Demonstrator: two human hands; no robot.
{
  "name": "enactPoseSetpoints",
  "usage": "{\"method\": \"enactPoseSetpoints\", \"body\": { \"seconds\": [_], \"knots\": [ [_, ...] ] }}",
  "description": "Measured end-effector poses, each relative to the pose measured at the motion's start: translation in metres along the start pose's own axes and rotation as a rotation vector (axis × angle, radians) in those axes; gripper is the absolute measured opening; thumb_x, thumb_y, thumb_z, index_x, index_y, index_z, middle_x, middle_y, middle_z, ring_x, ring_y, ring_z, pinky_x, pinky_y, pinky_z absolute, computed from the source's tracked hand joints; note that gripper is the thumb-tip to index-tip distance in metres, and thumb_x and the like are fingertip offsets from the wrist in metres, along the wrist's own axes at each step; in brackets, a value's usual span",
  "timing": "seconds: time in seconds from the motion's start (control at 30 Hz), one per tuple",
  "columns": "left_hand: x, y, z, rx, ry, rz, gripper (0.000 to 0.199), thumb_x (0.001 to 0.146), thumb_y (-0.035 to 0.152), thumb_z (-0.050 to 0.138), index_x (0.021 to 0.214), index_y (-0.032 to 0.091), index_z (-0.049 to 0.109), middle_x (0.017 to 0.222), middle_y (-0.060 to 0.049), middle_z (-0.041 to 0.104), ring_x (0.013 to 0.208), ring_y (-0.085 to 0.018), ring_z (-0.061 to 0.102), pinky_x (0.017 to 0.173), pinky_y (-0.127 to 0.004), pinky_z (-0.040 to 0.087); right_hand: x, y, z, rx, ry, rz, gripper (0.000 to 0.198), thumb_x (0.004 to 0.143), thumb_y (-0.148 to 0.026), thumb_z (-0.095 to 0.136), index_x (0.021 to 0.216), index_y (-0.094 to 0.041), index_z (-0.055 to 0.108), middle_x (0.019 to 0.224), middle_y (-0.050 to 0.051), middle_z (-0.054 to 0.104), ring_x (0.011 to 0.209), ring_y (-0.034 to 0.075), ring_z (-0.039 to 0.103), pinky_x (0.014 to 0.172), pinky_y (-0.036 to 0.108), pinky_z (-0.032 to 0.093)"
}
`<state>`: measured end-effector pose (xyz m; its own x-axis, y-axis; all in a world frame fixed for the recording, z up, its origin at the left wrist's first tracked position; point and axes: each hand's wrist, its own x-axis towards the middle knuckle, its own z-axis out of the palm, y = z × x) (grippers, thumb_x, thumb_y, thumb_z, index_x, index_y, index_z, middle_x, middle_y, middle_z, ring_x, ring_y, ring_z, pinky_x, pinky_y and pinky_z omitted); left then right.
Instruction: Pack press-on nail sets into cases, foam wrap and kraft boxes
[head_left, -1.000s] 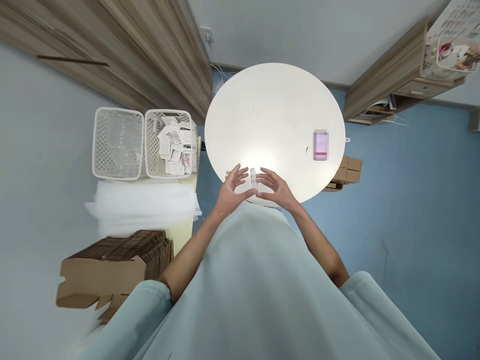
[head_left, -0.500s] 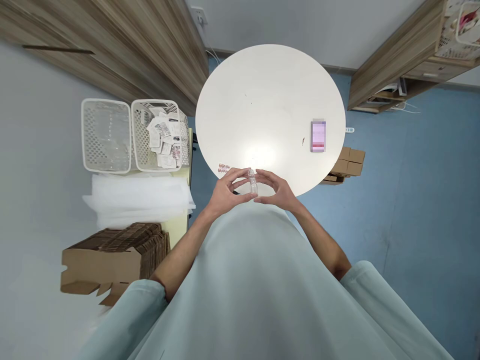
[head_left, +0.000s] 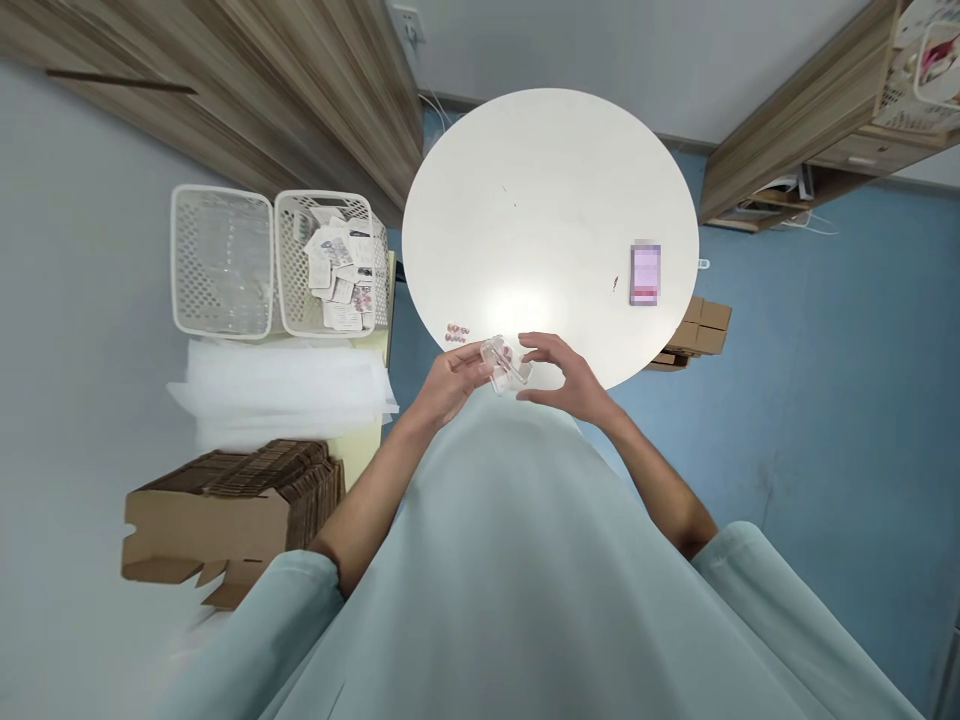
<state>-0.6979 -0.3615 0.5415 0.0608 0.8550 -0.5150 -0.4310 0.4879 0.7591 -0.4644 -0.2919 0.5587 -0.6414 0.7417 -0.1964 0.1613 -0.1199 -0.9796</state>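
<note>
A small clear plastic case (head_left: 498,378) is at the near edge of the table, its two halves spread apart. My left hand (head_left: 448,387) grips it from the left, fingers and thumb closed on its side. To the right, my right hand (head_left: 574,385) has its thumb and fingers spread apart around the case's right end; whether a fingertip touches it I cannot tell. Just beyond my left hand, two short rows of small pink nail-shaped pieces (head_left: 457,332) lie on the white round table (head_left: 540,180).
A phone (head_left: 645,274) lies on the table's right side. At left are a basket of clear cases (head_left: 225,262), a basket of printed cards (head_left: 337,270), white foam sheets (head_left: 285,392) and flat cardboard boxes (head_left: 210,520). More brown boxes (head_left: 703,328) sit beyond the table's right edge.
The clear case, held closed between both hands before, is now spread open. My right hand has come away slightly to the right, while my left hand keeps its grip.
</note>
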Motion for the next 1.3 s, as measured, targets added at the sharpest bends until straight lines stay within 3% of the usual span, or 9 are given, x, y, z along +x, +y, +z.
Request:
{"method": "enactPoseSetpoints", "body": {
  "seconds": [0.1,0.17,0.37,0.63,0.73,0.87,1.07,1.2,1.3],
  "knots": [
    [-0.004,0.0,-0.008,-0.121,-0.12,-0.063,0.07,0.075,0.061,0.093,0.126,0.014,0.081,0.128,-0.02,0.079,0.126,-0.042,0.073,0.115,-0.058,0.054,0.004,-0.01,0.007,-0.08,0.114,-0.066,0.034,0.096,-0.053,0.078,0.124,-0.033,0.077,0.13,0.008,0.073,0.118,0.03,0.07,0.113,0.055,0.056],
    [-0.006,0.001,-0.015,-0.147,-0.169,-0.09,0.075,0.077,0.061,0.092,0.136,0.017,0.076,0.135,-0.021,0.076,0.128,-0.04,0.072,0.118,-0.057,0.053,0.01,-0.017,0.012,-0.123,0.189,-0.067,0.026,0.099,-0.055,0.073,0.108,-0.031,0.08,0.114,0.008,0.076,0.113,0.031,0.07,0.108,0.055,0.058],
    [-0.009,0.008,-0.04,-0.049,-0.083,0.061,0.089,0.079,0.048,0.096,0.157,0.027,0.06,0.161,-0.018,0.059,0.15,-0.035,0.056,0.124,-0.051,0.048,0.035,-0.031,0.021,-0.189,0.31,-0.04,0.034,0.094,-0.062,0.076,0.089,-0.029,0.078,0.091,0.005,0.075,0.092,0.027,0.069,0.095,0.049,0.061],
    [-0.022,0.015,-0.076,0.052,-0.019,0.073,0.088,0.076,0.04,0.098,0.155,0.024,0.062,0.155,-0.019,0.064,0.132,-0.036,0.07,0.117,-0.055,0.054,0.076,-0.022,0.044,-0.073,0.17,0.092,0.042,0.089,-0.065,0.08,0.089,-0.023,0.079,0.092,0.003,0.077,0.08,0.019,0.07,0.084,0.04,0.063],
    [-0.028,0.012,-0.093,0.024,0.04,0.091,0.088,0.074,0.037,0.098,0.154,0.023,0.063,0.156,-0.018,0.063,0.13,-0.034,0.071,0.118,-0.052,0.054,0.094,-0.012,0.058,-0.048,0.138,0.107,0.049,0.088,-0.071,0.079,0.098,-0.023,0.081,0.096,0.004,0.078,0.081,0.02,0.071,0.083,0.039,0.063],
    [-0.04,0.006,-0.121,-0.033,0.165,0.073,0.083,0.074,0.032,0.097,0.151,0.024,0.065,0.159,-0.016,0.062,0.131,-0.031,0.071,0.117,-0.047,0.056,0.118,0.018,0.074,-0.11,0.167,0.134,0.052,0.096,-0.071,0.068,0.112,-0.023,0.08,0.107,0.006,0.079,0.087,0.021,0.072,0.088,0.039,0.062],
    [-0.071,-0.004,-0.165,-0.097,0.336,0.051,0.075,0.078,0.028,0.094,0.147,0.024,0.066,0.157,-0.016,0.064,0.136,-0.029,0.069,0.117,-0.044,0.057,0.146,0.097,0.101,-0.541,0.076,0.354,0.035,0.097,-0.037,0.074,0.127,-0.018,0.073,0.118,0.009,0.077,0.099,0.022,0.071,0.095,0.036,0.056],
    [-0.093,-0.01,-0.185,-0.136,0.404,0.035,0.073,0.078,0.027,0.094,0.146,0.024,0.066,0.153,-0.015,0.067,0.137,-0.029,0.068,0.119,-0.044,0.056,0.158,0.145,0.125,-0.771,-0.005,0.489,0.05,0.095,-0.035,0.078,0.139,-0.017,0.064,0.131,0.013,0.071,0.111,0.026,0.069,0.09,0.036,0.055],
    [-0.107,-0.015,-0.194,-0.154,0.446,0.038,0.072,0.079,0.028,0.093,0.145,0.023,0.067,0.152,-0.016,0.067,0.138,-0.029,0.067,0.121,-0.044,0.054,0.164,0.167,0.138,-0.911,-0.016,0.512,0.057,0.094,-0.037,0.081,0.144,-0.017,0.059,0.138,0.016,0.065,0.11,0.028,0.069,0.088,0.036,0.053]
  ]
}}
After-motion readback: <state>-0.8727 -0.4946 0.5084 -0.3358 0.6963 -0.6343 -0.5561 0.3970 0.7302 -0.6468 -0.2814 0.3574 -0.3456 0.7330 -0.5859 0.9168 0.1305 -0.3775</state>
